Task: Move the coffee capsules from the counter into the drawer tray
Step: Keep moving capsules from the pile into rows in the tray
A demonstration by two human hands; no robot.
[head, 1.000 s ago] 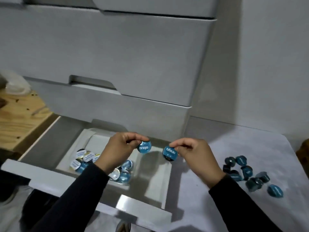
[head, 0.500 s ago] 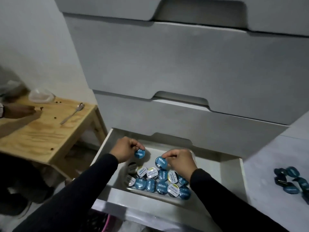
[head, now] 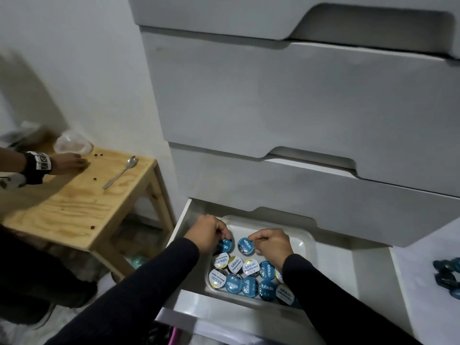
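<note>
A pale wall and a grey drawer unit (head: 286, 100) fill the background of the head view, and a white surface (head: 423, 277) is seen at the far right. The lowest drawer (head: 368, 272) is pulled open below both hands, and a white tray (head: 305, 241) sits inside it.

The left hand (head: 207, 234) is held over the tray's far left corner, its fingers curled round a blue capsule (head: 226, 245) that is pinched at its upper edge. Just to the right of it, the right hand (head: 272, 244) is held over the middle of the tray, and a second blue capsule (head: 246, 245) is pinched between its fingertips, label facing up. The two held capsules lie close together, just apart, between the hands.

Nearer than the hands, a cluster of capsules in the tray (head: 249, 277) is packed against the tray's near wall, some with blue lids and some with white and yellow lids. Well to the right of the right hand, a few dark blue capsules on the surface (head: 446, 275) are seen at the frame edge.

Far to the left of the left hand, a wooden side table (head: 74, 200) carries a spoon (head: 122, 171), a clear plastic bag (head: 73, 143) and scattered dark specks. Another person's hand (head: 68, 163), wearing a dark wrist strap, rests on that table.
</note>
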